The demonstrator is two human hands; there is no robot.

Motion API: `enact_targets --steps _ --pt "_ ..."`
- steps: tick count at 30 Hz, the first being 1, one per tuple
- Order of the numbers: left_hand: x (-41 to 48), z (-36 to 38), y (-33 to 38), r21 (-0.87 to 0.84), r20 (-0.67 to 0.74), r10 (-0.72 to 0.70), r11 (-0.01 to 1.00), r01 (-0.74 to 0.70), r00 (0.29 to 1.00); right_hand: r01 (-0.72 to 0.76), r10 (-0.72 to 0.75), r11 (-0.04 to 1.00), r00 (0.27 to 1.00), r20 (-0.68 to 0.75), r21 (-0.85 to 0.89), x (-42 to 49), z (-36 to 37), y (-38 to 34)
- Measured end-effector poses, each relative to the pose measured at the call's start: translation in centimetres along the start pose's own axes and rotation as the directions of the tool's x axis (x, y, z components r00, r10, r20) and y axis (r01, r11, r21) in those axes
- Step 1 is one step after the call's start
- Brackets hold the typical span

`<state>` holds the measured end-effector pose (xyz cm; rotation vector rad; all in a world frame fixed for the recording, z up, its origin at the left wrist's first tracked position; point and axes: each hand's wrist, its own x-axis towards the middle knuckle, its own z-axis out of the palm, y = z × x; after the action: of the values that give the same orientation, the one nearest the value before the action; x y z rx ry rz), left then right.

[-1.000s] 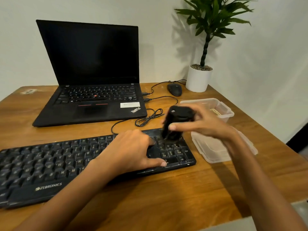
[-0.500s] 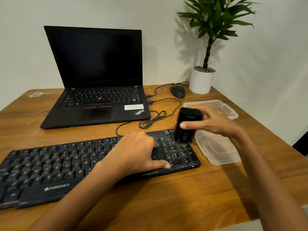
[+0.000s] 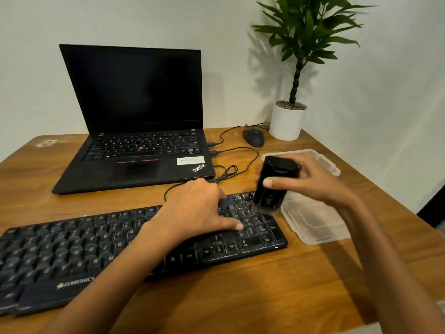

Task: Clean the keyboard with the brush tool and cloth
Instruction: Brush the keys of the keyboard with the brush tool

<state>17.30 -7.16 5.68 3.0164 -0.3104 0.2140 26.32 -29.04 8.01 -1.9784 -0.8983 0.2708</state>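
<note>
A black keyboard point(image 3: 96, 249) lies slantwise across the near part of the wooden worktop point(image 3: 265, 290). The left hand point(image 3: 195, 208) rests flat on its right half, fingers relaxed and spread over the keys, thumb stretched toward the number pad, holding nothing. The right hand point(image 3: 313, 182) grips a black brush point(image 3: 274, 184), thumb across the front and fingers wrapped behind. The brush stands nearly upright, tipped a little. Its lower end is down at the top keys of the number pad, at the keyboard's far right corner. That end is blurred, so I cannot tell whether it touches the keys.

Just beside the keyboard's right end sits a clear plastic tub point(image 3: 315, 222). A second tub point(image 3: 325, 160) lies behind it, partly hidden by the right hand. Further back, an open black laptop point(image 3: 134, 116) with a dark screen faces this way. A cable point(image 3: 226, 172) runs from its right side and lies looped between laptop and keyboard. A black mouse point(image 3: 254, 137) sits near the back edge, just beside a potted plant point(image 3: 287, 120) in the corner.
</note>
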Motion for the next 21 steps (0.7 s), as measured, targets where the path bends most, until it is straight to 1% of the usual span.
enact_targets --steps 1,3,6,7,8,10,11,12,13,15,16,17,18,20,21 --pt "0.1 0.0 0.1 -0.008 0.018 -0.005 1.000 0.005 1.000 -0.001 -0.001 0.999 0.999 0.047 0.038 0.2 0.7 -0.1" --pt "0.1 0.2 0.2 -0.019 0.056 0.004 1.000 -0.003 0.998 0.013 -0.014 1.000 0.995 0.095 0.014 1.0 2.0 -0.6" --pt "0.1 0.3 -0.3 -0.039 0.087 0.017 0.999 -0.014 0.996 0.057 -0.058 0.998 0.997 -0.050 -0.025 2.9 2.6 -1.3" --pt "0.1 0.4 -0.4 -0.045 0.091 0.012 0.999 -0.008 0.996 0.077 -0.078 0.997 0.995 -0.067 -0.014 3.2 2.5 -1.3" --pt "0.1 0.5 -0.5 -0.043 0.092 0.008 0.999 -0.004 0.996 0.088 -0.087 0.996 0.996 -0.035 0.007 3.3 2.4 -1.4" --pt "0.1 0.5 -0.5 -0.024 0.090 0.003 1.000 -0.001 0.996 0.076 -0.082 0.996 0.989 0.123 0.052 3.3 2.4 -1.5" --pt "0.1 0.6 -0.4 -0.015 0.088 0.003 1.000 -0.002 0.996 0.061 -0.071 0.996 0.983 0.171 0.062 3.3 2.6 -1.5" --pt "0.1 0.6 -0.4 -0.006 0.088 0.003 1.000 -0.002 0.996 0.045 -0.056 0.997 0.985 0.163 0.068 3.5 2.8 -1.4" --pt "0.1 0.6 -0.4 0.002 0.089 0.004 1.000 -0.005 0.996 0.035 -0.043 0.997 0.993 0.110 0.072 3.9 2.9 -1.3" --pt "0.1 0.8 -0.6 0.021 0.094 0.004 1.000 -0.006 0.996 0.061 -0.061 0.996 0.998 -0.008 0.066 4.4 3.0 -1.4" --pt "0.1 0.8 -0.6 0.027 0.096 0.004 1.000 -0.007 0.995 0.081 -0.080 0.994 0.997 -0.019 0.076 4.5 2.9 -1.5" --pt "0.0 0.8 -0.6 0.027 0.095 0.007 1.000 -0.009 0.995 0.089 -0.090 0.992 0.996 0.006 0.093 4.4 2.6 -1.5" --pt "0.0 0.7 -0.5 0.021 0.089 0.012 1.000 -0.013 0.996 0.093 -0.100 0.990 0.993 0.063 0.104 4.3 2.4 -1.6" --pt "0.1 0.6 -0.4 0.019 0.083 0.020 1.000 -0.022 0.996 0.097 -0.111 0.992 0.977 0.184 0.081 4.3 2.5 -1.6" --pt "0.1 0.6 -0.4 0.028 0.084 0.020 0.999 -0.022 0.996 0.090 -0.100 0.994 0.974 0.202 0.060 4.5 2.8 -1.3"
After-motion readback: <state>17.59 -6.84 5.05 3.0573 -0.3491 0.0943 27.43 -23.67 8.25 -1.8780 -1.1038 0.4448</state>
